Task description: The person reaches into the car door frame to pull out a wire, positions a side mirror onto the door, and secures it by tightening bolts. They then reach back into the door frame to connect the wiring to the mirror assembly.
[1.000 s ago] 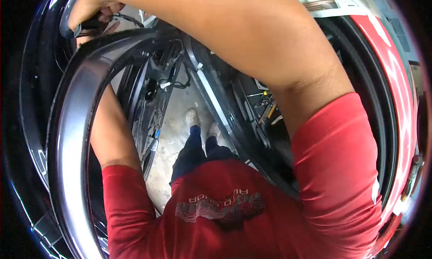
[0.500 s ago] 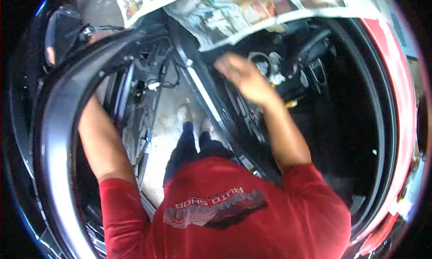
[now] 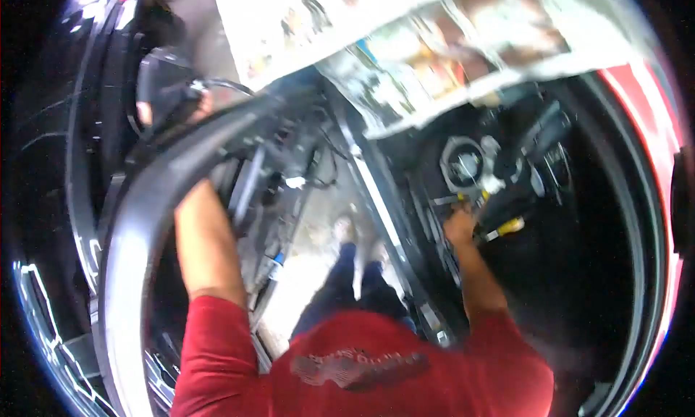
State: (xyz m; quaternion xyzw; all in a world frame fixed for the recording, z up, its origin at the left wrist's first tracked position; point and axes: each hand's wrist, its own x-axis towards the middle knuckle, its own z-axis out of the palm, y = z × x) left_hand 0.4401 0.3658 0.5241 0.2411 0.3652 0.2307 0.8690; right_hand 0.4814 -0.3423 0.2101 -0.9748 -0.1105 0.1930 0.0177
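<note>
My left hand (image 3: pixel 201 107) is at the upper left, beyond the window frame of a car door, with its fingers on both sides of a black mirror-like part (image 3: pixel 166 80) that has a cable. The door frame hides part of that forearm. Inside the car, my right hand (image 3: pixel 460 221) is low over the dark floor, its blurred fingers closed at a thin tool with a yellow handle (image 3: pixel 461 198). Just right of this hand lies another tool with a yellow handle (image 3: pixel 511 226). A round ring-shaped part (image 3: pixel 462 163) and whitish pieces (image 3: pixel 494 182) are above it.
The open door (image 3: pixel 130 272) with its bare inner panel curves around my left arm. Newspaper sheets (image 3: pixel 463 44) cover the top of the view. A door sill (image 3: pixel 376 192) runs between my legs' side and the cabin. Red bodywork (image 3: pixel 637 98) borders the right.
My right hand has moved down from in front of the ring-shaped part to the yellow-handled tool, and its fingers have closed. The view has shifted; my left hand stays at the black part.
</note>
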